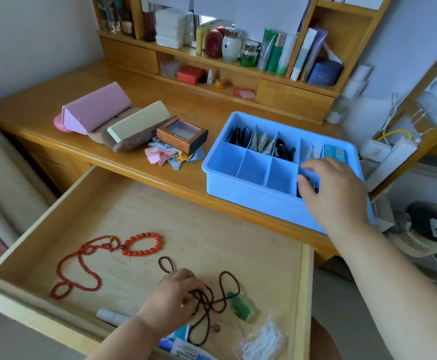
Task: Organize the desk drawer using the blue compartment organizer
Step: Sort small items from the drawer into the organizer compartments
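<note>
Eight compartments in the blue organizer (251, 198), two rows of four, sitting on the wooden desk (43, 113) at right-centre of frame. Back row holds dark items, pale folded packets, more dark items, then white bits with a blue box (335, 152). Front row: three left cells bare, rightmost has something dark in it.

Right hand (334, 193) is over that front-right cell, fingers curled down onto the dark item; can't tell whether it's actually pinched or only touched.

Open drawer (307, 281) fills lower left of frame, just in front of the desk edge, below the organizer. Left hand (170, 300) is in the drawer at bottom centre, fingers curled round a tangle of dark brown bead strands (212, 297). Green pendant (242, 307) lies just right of that hand. Red bead bracelet (142, 244) and long red bead necklace (79, 268) lie apart, further left. White tube (110, 316) and a clear bag (264, 339) along the drawer's near edge.

Upper left on desk: pink case (95, 107), small windowed box (182, 133), crumpled cloths (165, 155).
</note>
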Motion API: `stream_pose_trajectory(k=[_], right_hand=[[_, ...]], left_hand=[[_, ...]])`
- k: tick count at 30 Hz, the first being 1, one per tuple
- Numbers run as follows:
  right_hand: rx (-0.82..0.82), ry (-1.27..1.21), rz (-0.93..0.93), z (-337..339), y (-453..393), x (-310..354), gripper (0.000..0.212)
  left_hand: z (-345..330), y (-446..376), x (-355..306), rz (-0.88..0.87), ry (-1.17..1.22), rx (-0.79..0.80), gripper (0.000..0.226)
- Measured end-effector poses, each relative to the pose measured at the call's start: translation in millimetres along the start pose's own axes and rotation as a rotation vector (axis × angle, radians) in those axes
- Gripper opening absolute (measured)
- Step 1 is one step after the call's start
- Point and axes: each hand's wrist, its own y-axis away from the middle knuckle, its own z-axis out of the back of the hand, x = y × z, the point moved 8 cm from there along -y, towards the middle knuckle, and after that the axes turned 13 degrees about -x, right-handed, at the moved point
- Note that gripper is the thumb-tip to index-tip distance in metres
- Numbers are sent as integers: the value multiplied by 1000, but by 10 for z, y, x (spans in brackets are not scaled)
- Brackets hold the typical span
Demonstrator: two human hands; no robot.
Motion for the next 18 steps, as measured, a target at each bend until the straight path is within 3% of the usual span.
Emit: stream_pose_trajectory(k=[1,3,5,7,9,14,18], right_hand=[[-60,-86,99,139,162,196,12],[57,-241,239,142,648,530,14],[400,-293,213,-163,1257,670,25],[761,-229,71,-540,1855,596,24],[929,-154,-62,-816,2269,443,24],[1037,-10,-223,-1214,2715,321,43],[1059,-13,-322,-1280,2749,352,34]], left_hand=[[-91,23,-41,-52,-34,66,30],[-248,67,-51,-113,-138,155,32],[-314,68,-4,-107,-220,159,39],[-317,48,60,-62,-280,130,51],[-298,30,140,5,-310,104,62],[-189,29,231,158,-253,29,72],[-22,7,195,205,-220,-84,61]])
